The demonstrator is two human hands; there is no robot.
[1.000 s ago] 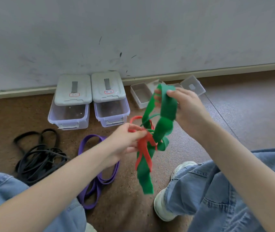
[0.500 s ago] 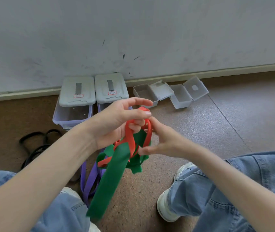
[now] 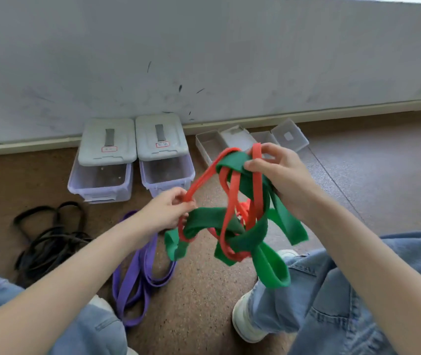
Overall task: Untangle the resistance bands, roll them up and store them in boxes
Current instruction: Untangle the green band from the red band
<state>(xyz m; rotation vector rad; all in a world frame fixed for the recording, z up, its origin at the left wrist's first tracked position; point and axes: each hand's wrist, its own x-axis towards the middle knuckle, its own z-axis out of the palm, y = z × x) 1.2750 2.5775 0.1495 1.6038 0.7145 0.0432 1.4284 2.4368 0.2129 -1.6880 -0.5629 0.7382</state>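
The left hand point(image 3: 168, 213) pinches a strand of the red band point(image 3: 231, 198) between thumb and curled fingers, low and near the middle of the view, while the right hand point(image 3: 278, 175) is raised higher and to the right, fingers curled round a fold of the green band point(image 3: 253, 239) together with loops of the red one. Between the two hands the red and green bands hang in the air as one knotted tangle — red strands threaded through wide green loops, green ends dangling above the floor point(image 3: 358, 180) and the person's right shoe point(image 3: 245, 321). On the floor under the left forearm lies a purple band point(image 3: 137, 278), and further left a heap of black bands point(image 3: 48, 242). By the wall point(image 3: 204, 47) stand two lidded boxes point(image 3: 132, 160), side by side and closed — and to their right two small open boxes point(image 3: 212, 147) with lids flipped back, partly hidden behind the right hand. Blue jeans point(image 3: 332, 303) frame both lower corners.
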